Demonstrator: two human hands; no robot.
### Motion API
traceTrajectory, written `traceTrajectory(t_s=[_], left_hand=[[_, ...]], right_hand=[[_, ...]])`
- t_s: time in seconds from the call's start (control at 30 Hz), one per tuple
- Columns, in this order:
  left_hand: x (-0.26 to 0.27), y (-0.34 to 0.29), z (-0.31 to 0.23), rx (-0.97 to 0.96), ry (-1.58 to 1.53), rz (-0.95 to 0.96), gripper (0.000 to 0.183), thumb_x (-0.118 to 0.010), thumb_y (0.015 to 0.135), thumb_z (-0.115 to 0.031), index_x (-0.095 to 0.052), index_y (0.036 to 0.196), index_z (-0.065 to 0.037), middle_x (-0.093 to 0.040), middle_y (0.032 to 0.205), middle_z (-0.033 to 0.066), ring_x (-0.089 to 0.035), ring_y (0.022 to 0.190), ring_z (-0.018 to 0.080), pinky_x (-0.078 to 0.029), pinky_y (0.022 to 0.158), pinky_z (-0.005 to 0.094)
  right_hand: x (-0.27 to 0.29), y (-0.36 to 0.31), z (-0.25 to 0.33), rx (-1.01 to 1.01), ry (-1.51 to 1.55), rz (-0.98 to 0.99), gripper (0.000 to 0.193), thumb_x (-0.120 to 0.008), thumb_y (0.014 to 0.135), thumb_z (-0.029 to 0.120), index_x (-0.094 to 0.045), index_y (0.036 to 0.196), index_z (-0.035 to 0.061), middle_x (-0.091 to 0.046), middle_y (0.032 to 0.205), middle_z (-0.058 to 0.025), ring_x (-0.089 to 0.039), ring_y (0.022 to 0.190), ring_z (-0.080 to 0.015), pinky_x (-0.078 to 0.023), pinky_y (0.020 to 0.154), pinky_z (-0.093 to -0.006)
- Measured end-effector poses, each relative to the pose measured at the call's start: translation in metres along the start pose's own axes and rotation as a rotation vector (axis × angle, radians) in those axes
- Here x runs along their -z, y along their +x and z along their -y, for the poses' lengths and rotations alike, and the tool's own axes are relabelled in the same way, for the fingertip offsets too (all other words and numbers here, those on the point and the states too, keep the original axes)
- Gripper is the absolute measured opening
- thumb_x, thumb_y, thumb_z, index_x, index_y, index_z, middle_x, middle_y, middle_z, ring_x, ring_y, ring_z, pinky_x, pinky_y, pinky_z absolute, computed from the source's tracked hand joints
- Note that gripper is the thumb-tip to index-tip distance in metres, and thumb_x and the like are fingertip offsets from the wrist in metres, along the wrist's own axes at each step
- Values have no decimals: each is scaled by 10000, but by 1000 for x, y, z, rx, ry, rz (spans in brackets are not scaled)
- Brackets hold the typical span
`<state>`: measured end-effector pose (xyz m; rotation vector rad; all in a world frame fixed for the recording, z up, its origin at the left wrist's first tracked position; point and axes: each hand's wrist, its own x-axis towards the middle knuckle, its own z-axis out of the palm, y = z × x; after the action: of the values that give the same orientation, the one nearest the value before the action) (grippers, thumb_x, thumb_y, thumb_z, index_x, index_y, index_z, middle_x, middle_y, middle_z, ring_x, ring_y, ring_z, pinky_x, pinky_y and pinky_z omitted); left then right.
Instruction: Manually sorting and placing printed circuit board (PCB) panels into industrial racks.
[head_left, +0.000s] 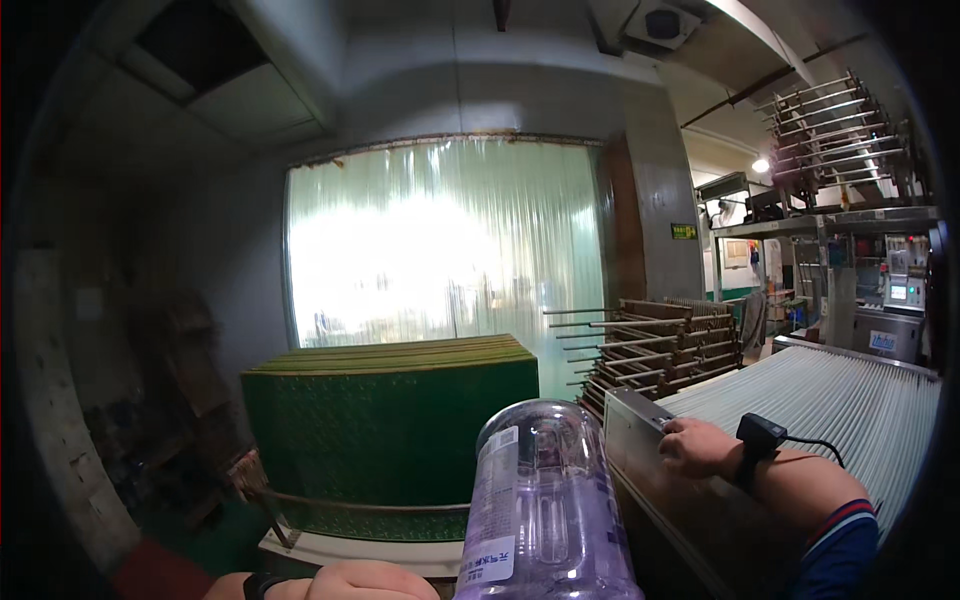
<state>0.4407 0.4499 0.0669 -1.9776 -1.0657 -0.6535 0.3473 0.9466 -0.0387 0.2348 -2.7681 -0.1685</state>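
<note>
Purple-tinted clear plastic makes up the big bottle [545, 490], which stands out near and just right of the middle, running off the lower edge of the view. To manage it well, I would judge, the hold should be low and broad, since thin plastic like this probably gives under a hard squeeze. It also seems wise to keep it clear of the metal frame [640, 408] just to its right, and to keep the right fingertips away from any gap between the white rollers [815, 400].

The left hand [370, 580] is at the near edge, just left of the bottle, back of the hand upward. Its fingers are out of sight, so I cannot tell whether they are spread or closed, or whether they bear the bottle. The right hand [697, 447] lies at the top rim of the frame, fingers loosely bent and close together, tips seemingly touching the metal; whether they pinch anything there I cannot tell. A black device [762, 435] with a cable sits on that wrist.

Beyond the bottle, to the left, stands a stack of green boards [390, 430]; a rack of bars [650, 345] is farther off to the right.
</note>
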Motion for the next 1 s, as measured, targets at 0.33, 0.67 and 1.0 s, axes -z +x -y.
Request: traceTrajectory(t_s=[0.33,0.67,1.0], left_hand=[[8,13,-9,5,45,29,185,-742,748,-127,-603,860,-77,-503,776,22,-535,588,176,-460,536,332],[5,-11,8,183,-174,56,148,-720,783,-150,-664,869,-44,-583,827,83,-592,648,249,-462,542,382],[-48,-109,15,573,-658,454,157,-774,818,-167,-665,878,-71,-599,834,104,-615,726,319,-490,620,423]], right_hand=[[0,3,-2,-15,-30,34,374,-712,846,357,-766,1142,135,-637,1293,-147,-599,1242,-345,-497,1053,-464],[4,-2,2,-38,-12,101,370,-708,834,308,-753,1172,164,-593,1364,-144,-569,1281,-364,-485,1064,-473],[57,17,49,443,-134,-56,415,-674,885,227,-632,1272,82,-592,1337,-142,-571,1245,-352,-494,1010,-447]])
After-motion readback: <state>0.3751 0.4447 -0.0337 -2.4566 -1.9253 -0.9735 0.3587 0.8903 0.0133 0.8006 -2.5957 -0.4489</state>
